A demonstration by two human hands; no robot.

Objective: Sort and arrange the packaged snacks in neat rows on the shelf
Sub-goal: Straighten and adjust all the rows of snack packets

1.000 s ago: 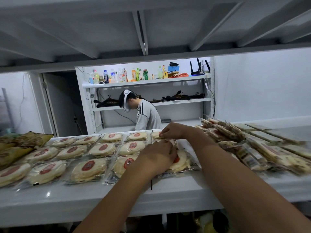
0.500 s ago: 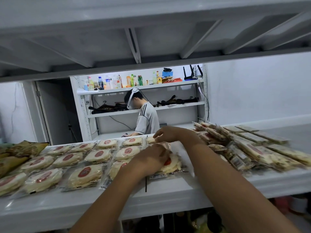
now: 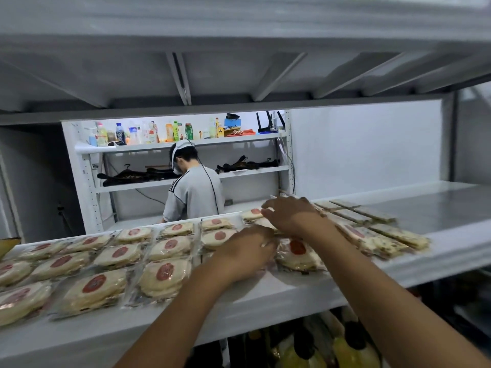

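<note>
Round flat snack packs (image 3: pixel 164 274) with red labels lie in three rows across the white shelf (image 3: pixel 265 296). My left hand (image 3: pixel 247 251) is over the right end of the rows, its fingers curled down on a clear-wrapped pack that it mostly hides. Just right of it lies another round pack (image 3: pixel 297 253). My right hand (image 3: pixel 289 213) reaches further back, and its fingertips pinch the edge of the back-row round pack (image 3: pixel 253 214). Long rectangular snack packs (image 3: pixel 385 235) lie in a loose spread to the right of my right arm.
The shelf board above (image 3: pixel 239 62) hangs low over the work area. Behind the shelf stands a person (image 3: pixel 194 192) facing another rack with bottles. A yellow bag (image 3: pixel 5 245) shows at the far left. More packaged goods (image 3: pixel 345 346) fill the level below.
Both hands have moved slightly right and back along the rows. My right hand now holds the back-row pack's edge, and the person behind has turned away.
</note>
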